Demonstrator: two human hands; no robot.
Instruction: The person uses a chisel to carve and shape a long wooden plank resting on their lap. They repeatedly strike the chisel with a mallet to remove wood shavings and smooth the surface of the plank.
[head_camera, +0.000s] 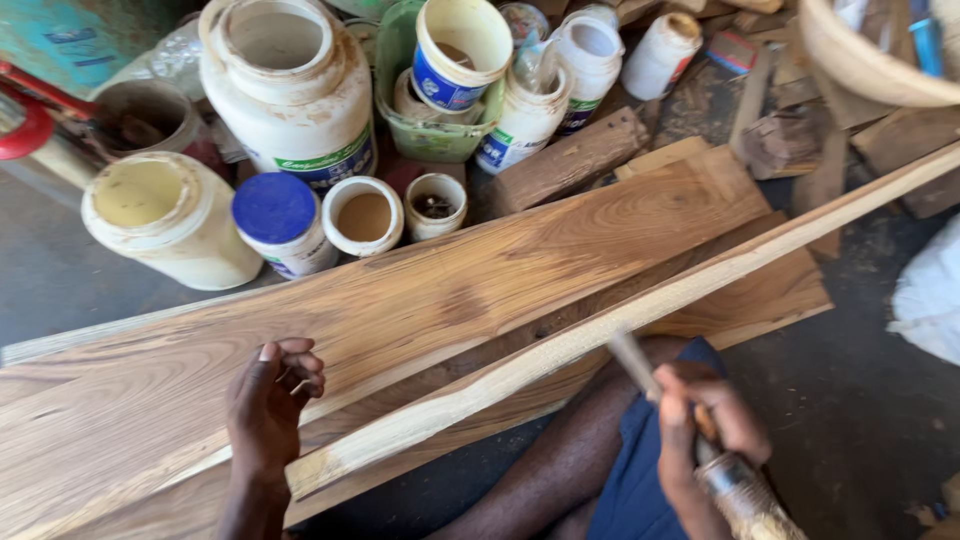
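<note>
My left hand (272, 400) rests on a wide grained wooden plank (420, 290), fingers curled, and seems to pinch small nails between them. Just right of it lies the near end of a long pale wooden strip (620, 315) that runs diagonally up to the right across the planks. My right hand (712, 420) is closed around the handle of a hammer-like tool (690, 425), whose blurred upper end sits by the strip's edge. A second plank (770, 290) lies under the strip. My leg in blue shorts (640, 470) is below.
Several white plastic tubs and jars (290, 90) stand behind the planks, some open, one with a blue lid (273, 207). A green basket (430, 135) holds more pots. Wood offcuts (570, 160) and a pale bowl (870, 60) lie at the upper right. The floor is dark concrete.
</note>
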